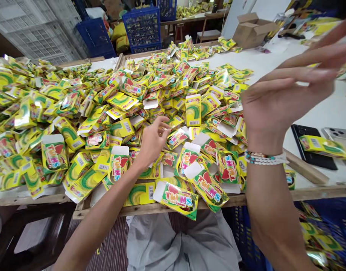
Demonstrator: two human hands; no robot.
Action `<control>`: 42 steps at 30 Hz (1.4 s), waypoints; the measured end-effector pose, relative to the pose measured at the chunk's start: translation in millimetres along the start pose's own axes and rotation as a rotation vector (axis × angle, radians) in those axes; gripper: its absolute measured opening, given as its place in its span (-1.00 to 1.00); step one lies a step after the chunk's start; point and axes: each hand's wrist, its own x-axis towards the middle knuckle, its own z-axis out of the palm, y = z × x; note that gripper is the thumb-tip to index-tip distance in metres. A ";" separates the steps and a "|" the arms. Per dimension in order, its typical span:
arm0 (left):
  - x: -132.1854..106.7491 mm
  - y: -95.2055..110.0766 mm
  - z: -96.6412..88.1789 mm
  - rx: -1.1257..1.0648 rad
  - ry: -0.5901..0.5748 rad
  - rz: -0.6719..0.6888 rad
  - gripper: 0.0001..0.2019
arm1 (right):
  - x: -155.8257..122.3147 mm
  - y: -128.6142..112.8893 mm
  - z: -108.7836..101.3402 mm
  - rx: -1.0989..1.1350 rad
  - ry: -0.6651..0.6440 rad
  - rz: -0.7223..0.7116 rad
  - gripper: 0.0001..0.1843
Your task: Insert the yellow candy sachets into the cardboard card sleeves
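A big heap of flat yellow-green "Twins" cartons [119, 109] covers the white table [274, 60]. My left hand [152, 140] reaches into the middle of the heap, its fingers curled and pinching at the edge of one carton [176, 137]. My right hand [286, 94] is raised above the table's right side, close to the camera, with its fingers stretched out and blurred; nothing shows in it. A beaded bracelet [265, 157] sits on that wrist.
Two phones [308, 148] lie on the table at the right with a carton [322, 146] on them. A blue crate [325, 233] of cartons stands below the table's right end. Blue baskets [143, 28], white crates and cardboard boxes [250, 28] stand behind.
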 end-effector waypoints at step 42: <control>1.1 5.9 2.4 -0.483 0.052 -0.054 -0.40 | -17.9 31.0 123.6 0.213 0.039 0.000 -0.78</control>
